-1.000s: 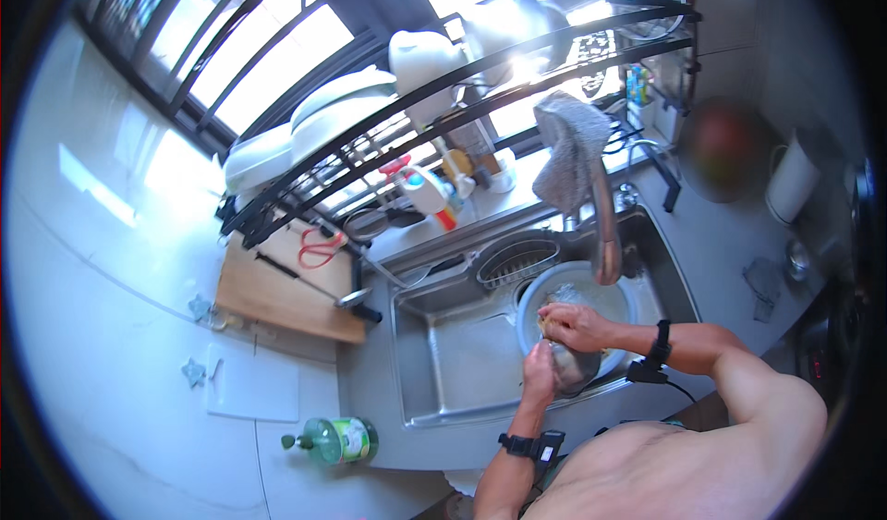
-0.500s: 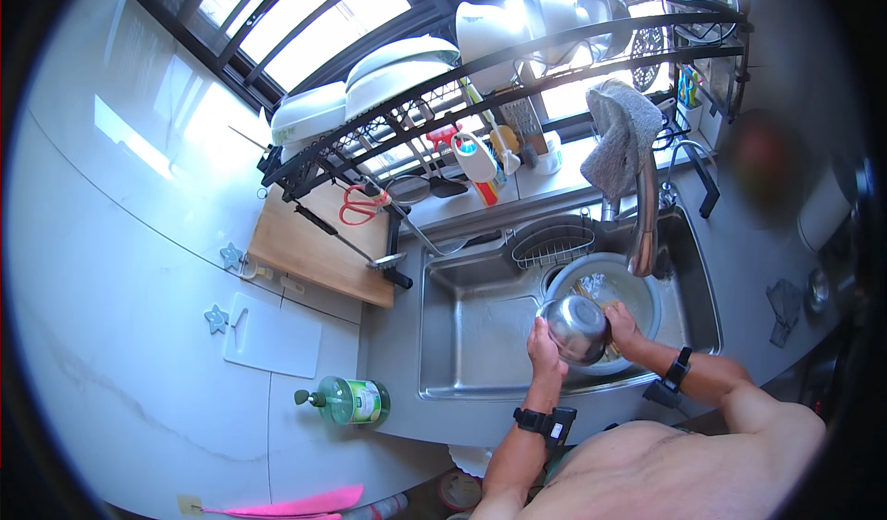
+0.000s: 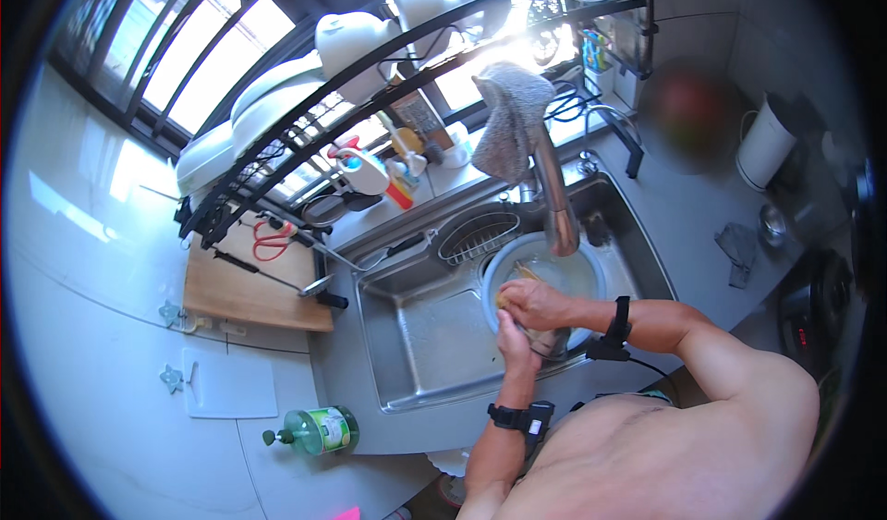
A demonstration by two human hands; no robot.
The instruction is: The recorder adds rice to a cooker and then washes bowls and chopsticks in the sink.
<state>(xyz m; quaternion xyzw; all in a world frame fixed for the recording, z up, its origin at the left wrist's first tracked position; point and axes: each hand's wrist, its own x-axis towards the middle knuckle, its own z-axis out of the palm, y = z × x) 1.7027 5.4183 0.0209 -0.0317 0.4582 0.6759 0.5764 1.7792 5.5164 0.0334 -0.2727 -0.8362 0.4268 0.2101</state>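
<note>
A metal bowl (image 3: 552,344) is tilted over the near rim of a round pale basin (image 3: 598,284), which stands in the stainless steel sink (image 3: 407,335). My left hand (image 3: 516,340) grips the bowl's left side. My right hand (image 3: 538,304) is closed at the bowl's upper edge, over a small yellowish thing (image 3: 503,300) that mostly hides under the fingers; its kind is unclear. In the basin is water, with thin light-brown sticks (image 3: 527,270) by my right hand. The faucet (image 3: 559,215), with a grey cloth (image 3: 513,118) draped on it, hangs over the basin.
A black dish rack (image 3: 370,104) with white bowls spans the back. To the left are a wooden board (image 3: 240,289), a white cutting board (image 3: 231,386) and a green soap bottle (image 3: 321,430). A wire basket (image 3: 479,238) hangs at the sink's back wall.
The view has shifted, so the scene sits further left. My right hand has moved from the bowl's right side across to its upper left, and the bowl has been turned in my hands.
</note>
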